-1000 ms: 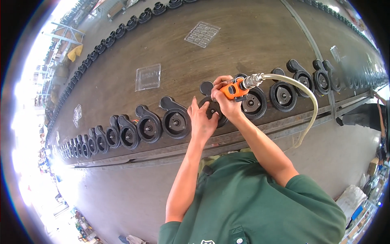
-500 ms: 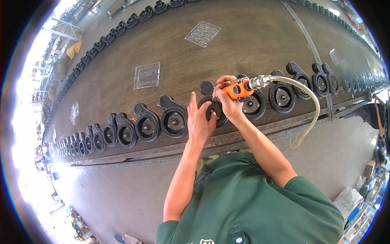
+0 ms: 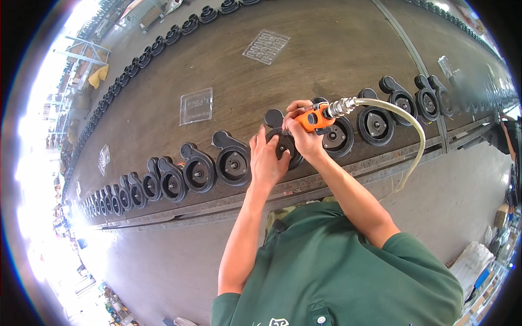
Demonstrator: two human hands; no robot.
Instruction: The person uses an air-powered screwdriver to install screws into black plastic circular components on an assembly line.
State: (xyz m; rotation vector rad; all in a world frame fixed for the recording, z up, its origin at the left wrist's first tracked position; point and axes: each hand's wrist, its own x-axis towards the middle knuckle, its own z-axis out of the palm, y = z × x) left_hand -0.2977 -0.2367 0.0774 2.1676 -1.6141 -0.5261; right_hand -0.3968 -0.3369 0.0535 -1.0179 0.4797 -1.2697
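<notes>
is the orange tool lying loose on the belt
No, the right hand grips the orange tool above a black housing that the left hand steadies.

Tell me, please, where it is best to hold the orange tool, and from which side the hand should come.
Probably grip the orange tool around its short body, as the right hand does now, coming from the person's near side. The metal fitting and pale hose leave its right end, so that end is best kept free. The left hand rests on the black housing below the tool.
</notes>
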